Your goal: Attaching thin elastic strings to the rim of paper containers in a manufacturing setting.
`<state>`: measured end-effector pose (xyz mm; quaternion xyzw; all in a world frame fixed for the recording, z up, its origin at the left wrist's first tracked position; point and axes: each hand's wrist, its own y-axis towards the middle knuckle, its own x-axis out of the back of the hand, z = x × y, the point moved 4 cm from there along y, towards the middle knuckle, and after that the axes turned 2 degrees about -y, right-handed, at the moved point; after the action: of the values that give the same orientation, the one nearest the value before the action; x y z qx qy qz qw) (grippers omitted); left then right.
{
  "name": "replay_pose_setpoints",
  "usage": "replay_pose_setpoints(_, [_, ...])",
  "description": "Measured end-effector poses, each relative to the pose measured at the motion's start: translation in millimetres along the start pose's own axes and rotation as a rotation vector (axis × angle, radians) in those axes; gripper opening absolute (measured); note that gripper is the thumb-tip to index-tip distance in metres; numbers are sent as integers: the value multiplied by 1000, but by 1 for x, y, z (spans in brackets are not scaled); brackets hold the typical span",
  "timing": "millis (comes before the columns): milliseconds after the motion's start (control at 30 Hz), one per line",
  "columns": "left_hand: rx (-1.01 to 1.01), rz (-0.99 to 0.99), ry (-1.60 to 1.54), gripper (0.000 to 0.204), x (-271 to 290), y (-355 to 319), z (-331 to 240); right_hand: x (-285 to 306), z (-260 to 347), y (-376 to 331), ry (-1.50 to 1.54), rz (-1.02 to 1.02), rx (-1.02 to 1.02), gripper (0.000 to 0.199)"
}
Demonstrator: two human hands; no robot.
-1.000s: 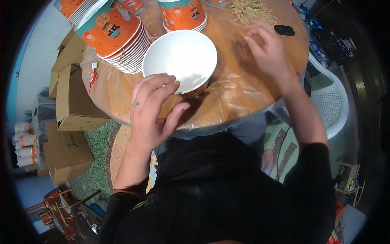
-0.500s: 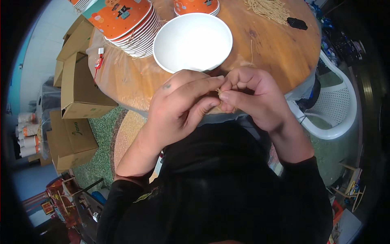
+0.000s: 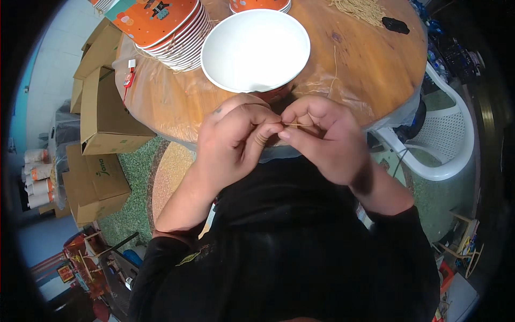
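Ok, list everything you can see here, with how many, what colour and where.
bowl: one, white inside, on the table just beyond the hands
stacked bowls: one stack, orange outside, table's far left; a second orange stack at the top edge
thin strands: a heap, pale yellow, far right of the table
small dark object: one, black, beside the heap
table: one, round, wooden, under clear film
cardboard boxes: several, brown, on the floor at left
chair: one, white plastic, at right
left hand and right hand: fingers pinching one thin strand between them
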<state>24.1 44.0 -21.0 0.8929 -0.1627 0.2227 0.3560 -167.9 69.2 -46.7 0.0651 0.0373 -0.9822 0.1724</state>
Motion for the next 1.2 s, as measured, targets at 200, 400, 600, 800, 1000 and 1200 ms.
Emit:
replay_pose_setpoints(200, [-98,-20,130,12,-7,0,-1,-5,-3,-7,-471,-408,558,13])
replay_pose_setpoints(400, [10,41,-22,13,-10,8,-6,1,4,-14,-592,-333,697,11])
replay_pose_setpoints(600, [-80,-109,-28,12,7,52,-10,17,-30,1,-83,-553,555,6])
replay_pose_setpoints(800, [330,226,-134,25,3,90,36,22,-54,31,128,-580,606,7])
replay_pose_setpoints(1000, [582,487,-63,29,-9,90,36,26,-61,34,-133,-641,556,6])
replay_pose_setpoints(1200, [439,566,8,29,-9,90,44,25,-58,37,-28,-613,505,7])
